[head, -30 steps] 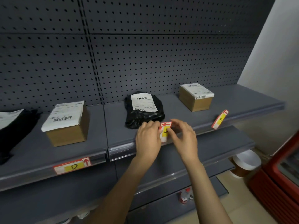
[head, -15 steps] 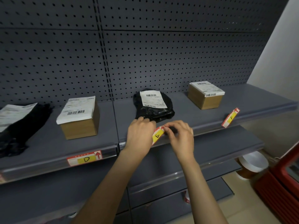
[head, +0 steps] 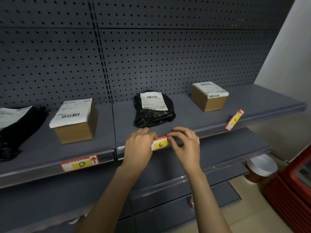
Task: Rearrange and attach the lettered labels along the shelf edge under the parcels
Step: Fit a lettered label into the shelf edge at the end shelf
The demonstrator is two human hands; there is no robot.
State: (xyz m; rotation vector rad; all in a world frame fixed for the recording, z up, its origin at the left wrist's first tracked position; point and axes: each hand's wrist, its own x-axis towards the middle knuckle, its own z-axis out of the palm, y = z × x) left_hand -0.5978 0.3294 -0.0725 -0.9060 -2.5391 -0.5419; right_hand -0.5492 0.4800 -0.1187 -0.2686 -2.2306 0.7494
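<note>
The E label [head: 160, 143], red-edged with a yellow patch, lies level along the shelf edge [head: 202, 133] below the black bag parcel [head: 154, 109]. My left hand [head: 139, 145] covers its left end and my right hand [head: 184, 142] pinches its right end; both hold it against the rail. The D label [head: 80, 163] sits flat in the rail under the left cardboard box [head: 75, 121]. The F label [head: 234, 119] hangs tilted off the edge, right of the small cardboard box [head: 209, 95].
Another black parcel [head: 15, 125] with a white slip lies at the far left. Lower grey shelves [head: 218, 148] jut out beneath. A white-lidded brown tub [head: 260, 168] and a red cabinet [head: 292, 189] stand on the floor at right. A pegboard wall [head: 151, 56] backs the shelf.
The E label has turned from upright, through tilted, to level along the shelf edge. Both hands stay on it. The view has shifted slightly to the left.
</note>
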